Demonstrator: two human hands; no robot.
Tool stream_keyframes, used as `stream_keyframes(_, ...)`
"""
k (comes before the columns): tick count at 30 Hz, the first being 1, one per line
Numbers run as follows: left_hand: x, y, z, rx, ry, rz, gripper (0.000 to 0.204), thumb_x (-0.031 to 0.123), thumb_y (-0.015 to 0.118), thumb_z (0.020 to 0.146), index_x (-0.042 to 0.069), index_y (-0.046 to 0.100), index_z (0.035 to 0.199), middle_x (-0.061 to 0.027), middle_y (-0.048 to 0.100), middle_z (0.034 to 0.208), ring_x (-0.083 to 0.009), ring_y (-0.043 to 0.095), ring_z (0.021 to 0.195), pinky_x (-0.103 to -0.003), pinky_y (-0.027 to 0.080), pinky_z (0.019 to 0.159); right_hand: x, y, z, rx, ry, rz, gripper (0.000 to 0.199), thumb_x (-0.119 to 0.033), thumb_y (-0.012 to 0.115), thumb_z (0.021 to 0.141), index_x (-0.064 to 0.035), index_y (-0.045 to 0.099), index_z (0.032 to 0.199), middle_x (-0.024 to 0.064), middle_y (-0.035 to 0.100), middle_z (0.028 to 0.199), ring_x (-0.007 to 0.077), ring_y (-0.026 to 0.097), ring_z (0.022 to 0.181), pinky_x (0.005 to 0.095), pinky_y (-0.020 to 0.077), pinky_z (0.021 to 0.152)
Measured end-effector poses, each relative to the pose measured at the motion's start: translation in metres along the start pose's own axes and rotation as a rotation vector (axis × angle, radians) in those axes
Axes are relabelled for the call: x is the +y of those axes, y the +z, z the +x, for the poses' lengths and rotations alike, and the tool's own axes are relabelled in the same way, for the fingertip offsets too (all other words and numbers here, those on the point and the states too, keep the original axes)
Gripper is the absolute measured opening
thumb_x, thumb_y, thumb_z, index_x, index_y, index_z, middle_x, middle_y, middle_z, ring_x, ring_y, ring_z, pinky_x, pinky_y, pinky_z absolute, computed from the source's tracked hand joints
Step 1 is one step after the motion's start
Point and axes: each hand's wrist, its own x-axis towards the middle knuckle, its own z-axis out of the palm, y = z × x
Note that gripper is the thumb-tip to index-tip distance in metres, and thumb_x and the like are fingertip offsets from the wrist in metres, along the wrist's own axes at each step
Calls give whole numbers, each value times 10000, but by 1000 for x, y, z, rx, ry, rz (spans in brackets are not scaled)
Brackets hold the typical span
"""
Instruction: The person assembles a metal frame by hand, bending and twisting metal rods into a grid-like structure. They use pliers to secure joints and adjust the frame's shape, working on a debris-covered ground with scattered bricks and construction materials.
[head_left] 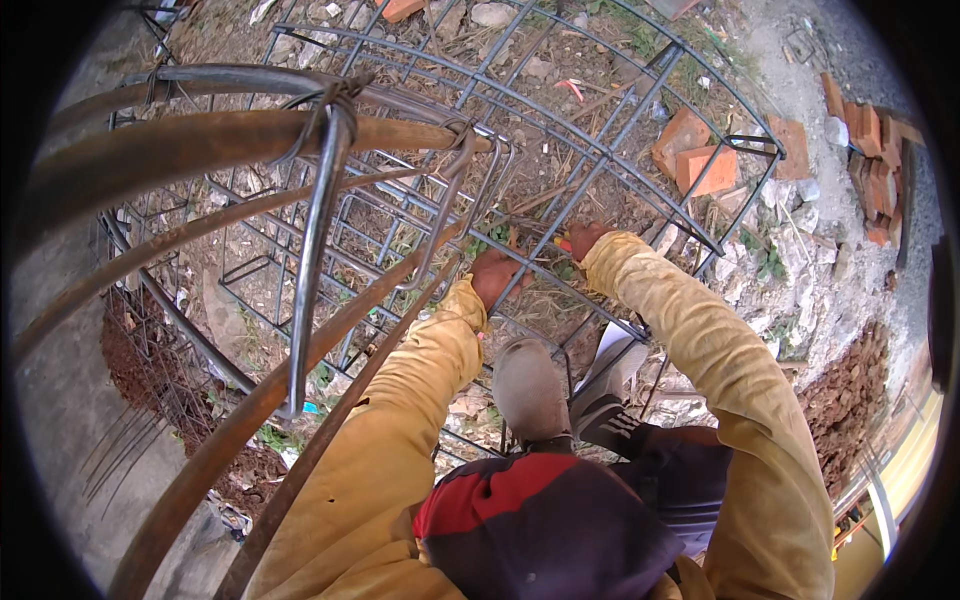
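Observation:
My left hand [495,277] is closed low among the bars of a steel rebar mesh [604,155]. Its fingers are partly hidden, and I cannot make out what they grip. Just to its right, my right hand [588,238] is closed on an orange-handled hand tool [563,243], whose far end points left toward the bar crossing and is too small to read. Beside my left forearm, thick rusty rebars [250,400] run up to a bent steel stirrup [322,240] tied on with wire. Both my sleeves are yellow.
Orange bricks [706,170] lie under the mesh at the right, and more bricks are stacked [875,160] farther right. My shoes [530,385] stand among the bars. Stones and weeds cover the ground. Reddish soil [855,400] is heaped at the right.

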Motion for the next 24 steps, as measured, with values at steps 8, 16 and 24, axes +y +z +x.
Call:
stream_keyframes(8,0,14,0,2,-115,-98,257,187,619,882,50,568,1094,-84,643,935,-191,653,784,-302,547,651,32,15,8,-64,-64,-57,493,-464,482,932,-93,526,1253,229,587,1209,407,581,1108,515,440,955)
stream_keyframes(16,-15,3,15,-299,-92,-337,321,257,655,880,70,583,1132,-125,644,1030,-305,639,998,-433,506,903,16,5,-9,-92,-42,33,579,-534,470,905,-43,561,1196,225,640,1109,390,625,1021,461,461,924)
stream_keyframes(24,2,27,7,-366,-214,-112,295,330,600,932,166,577,1177,-2,648,1046,-164,614,1018,-399,480,908,31,-9,-6,-685,133,1115,511,-572,467,925,-73,565,970,25,554,671,140,564,569,327,499,483)
